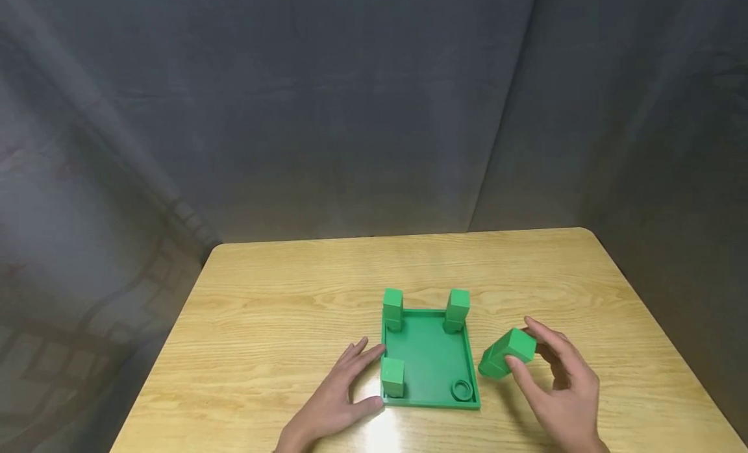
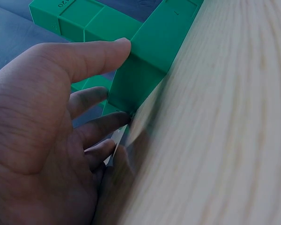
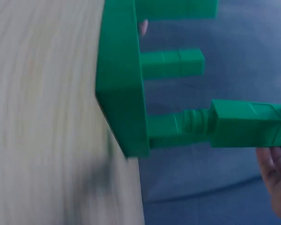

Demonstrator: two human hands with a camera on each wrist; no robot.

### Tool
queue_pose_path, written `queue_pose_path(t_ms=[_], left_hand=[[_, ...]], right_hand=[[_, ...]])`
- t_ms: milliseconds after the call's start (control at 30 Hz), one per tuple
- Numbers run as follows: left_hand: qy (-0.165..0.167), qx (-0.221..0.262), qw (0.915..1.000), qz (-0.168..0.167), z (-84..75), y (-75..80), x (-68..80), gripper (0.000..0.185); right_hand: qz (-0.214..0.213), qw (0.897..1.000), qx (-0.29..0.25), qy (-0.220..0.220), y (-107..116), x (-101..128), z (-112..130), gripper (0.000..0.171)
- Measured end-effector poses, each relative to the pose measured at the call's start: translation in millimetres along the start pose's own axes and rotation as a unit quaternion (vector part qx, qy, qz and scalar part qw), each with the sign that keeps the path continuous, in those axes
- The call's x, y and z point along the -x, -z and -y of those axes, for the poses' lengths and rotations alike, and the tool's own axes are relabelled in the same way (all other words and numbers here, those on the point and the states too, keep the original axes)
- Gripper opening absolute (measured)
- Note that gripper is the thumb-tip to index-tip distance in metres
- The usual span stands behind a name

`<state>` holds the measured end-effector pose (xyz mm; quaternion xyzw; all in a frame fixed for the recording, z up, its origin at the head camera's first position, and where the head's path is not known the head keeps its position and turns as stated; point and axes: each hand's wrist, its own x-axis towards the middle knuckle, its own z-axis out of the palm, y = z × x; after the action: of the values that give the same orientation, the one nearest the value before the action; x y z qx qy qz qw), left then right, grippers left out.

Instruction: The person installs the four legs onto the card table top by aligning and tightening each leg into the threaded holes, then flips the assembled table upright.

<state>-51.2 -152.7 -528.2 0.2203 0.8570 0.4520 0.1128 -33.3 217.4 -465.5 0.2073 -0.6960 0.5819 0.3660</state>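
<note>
A square green tray (image 1: pixel 429 355) with a low rim lies flat on the table. Green posts stand at three of its corners: back left (image 1: pixel 393 307), back right (image 1: pixel 458 309) and front left (image 1: pixel 393 376). At the front right corner is a round green socket (image 1: pixel 461 391). My left hand (image 1: pixel 336 401) rests at the tray's left side, thumb and fingertips touching its edge, fingers fairly straight. Right of the tray, my right hand (image 1: pixel 561 385) pinches a loose green post (image 1: pixel 507 353) between thumb and fingers, tilted above the table. Its threaded end (image 3: pixel 196 123) shows in the right wrist view.
The wooden table (image 1: pixel 280 310) has rounded back corners and bears the tray near its front. Dark grey curtains (image 1: pixel 350 115) hang behind it and at both sides.
</note>
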Motion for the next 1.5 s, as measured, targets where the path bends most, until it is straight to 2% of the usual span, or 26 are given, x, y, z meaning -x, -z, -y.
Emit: queue_pose_path(t_ms=[133, 500, 800, 1000, 1200, 1333, 1500], left_hand=[[-0.003, 0.001, 1.0, -0.001, 0.1, -0.2, -0.1, 0.08], [-0.002, -0.001, 1.0, -0.001, 0.1, 0.5, 0.0, 0.079], [0.005, -0.001, 1.0, 0.005, -1.2, 2.1, 1.0, 0.079], [0.005, 0.002, 1.0, 0.004, -1.1, 2.1, 1.1, 0.079], [0.003, 0.001, 1.0, 0.001, -1.2, 1.2, 1.0, 0.079], [-0.003, -0.001, 1.0, -0.003, -0.4, 0.1, 0.9, 0.079], [-0.001, 0.006, 1.0, -0.001, 0.3, 0.0, 0.7, 0.081]], right_hand=[[0.008, 0.999, -0.034, -0.003, -13.0, 6.2, 2.8, 0.061], [0.044, 0.999, -0.028, -0.01, -24.9, 22.9, -0.9, 0.053], [0.099, 0.994, 0.033, 0.022, -27.6, 27.2, -5.7, 0.052], [0.121, 0.989, 0.04, 0.07, -30.3, 26.1, -9.0, 0.05], [0.138, 0.986, 0.078, 0.047, -23.9, 25.9, -6.9, 0.049], [0.16, 0.984, 0.077, 0.027, -17.8, 25.5, -4.4, 0.036], [0.176, 0.981, 0.084, 0.005, -13.6, 24.6, -0.9, 0.051]])
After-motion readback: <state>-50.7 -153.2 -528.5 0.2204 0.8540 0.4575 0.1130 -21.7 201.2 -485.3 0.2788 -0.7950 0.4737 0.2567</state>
